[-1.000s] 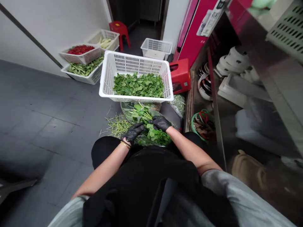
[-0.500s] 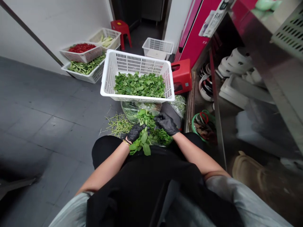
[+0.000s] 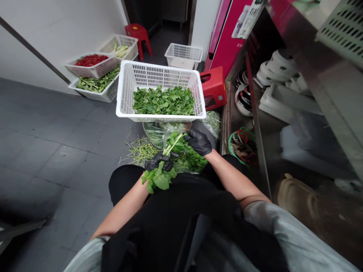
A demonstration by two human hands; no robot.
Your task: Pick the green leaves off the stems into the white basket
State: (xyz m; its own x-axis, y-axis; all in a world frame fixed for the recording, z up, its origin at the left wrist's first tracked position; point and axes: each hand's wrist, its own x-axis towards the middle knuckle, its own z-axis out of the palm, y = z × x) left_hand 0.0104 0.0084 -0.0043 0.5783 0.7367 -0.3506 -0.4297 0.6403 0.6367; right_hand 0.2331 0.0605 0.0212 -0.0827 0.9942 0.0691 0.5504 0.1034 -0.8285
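Both my hands wear black gloves. My left hand (image 3: 159, 161) is closed around a leafy green sprig (image 3: 159, 176), its leaves hanging toward my lap and its pale stem pointing up to the right. My right hand (image 3: 198, 140) is closed on the stem's upper end, just above a pile of greens in a clear plastic bag (image 3: 187, 158) between my knees. In front stands a white slotted basket (image 3: 127, 94) holding picked green leaves (image 3: 164, 101).
Discarded stems (image 3: 141, 149) lie on the grey floor at left. White baskets with red chillies (image 3: 90, 60), green beans (image 3: 95, 84) and pale vegetables sit by the wall. A red stool (image 3: 214, 87) and steel shelving (image 3: 283, 124) with bowls stand at right.
My left hand has pulled one sprig out of the pile toward my lap. My right hand has lifted slightly and moved to the stem's far end.
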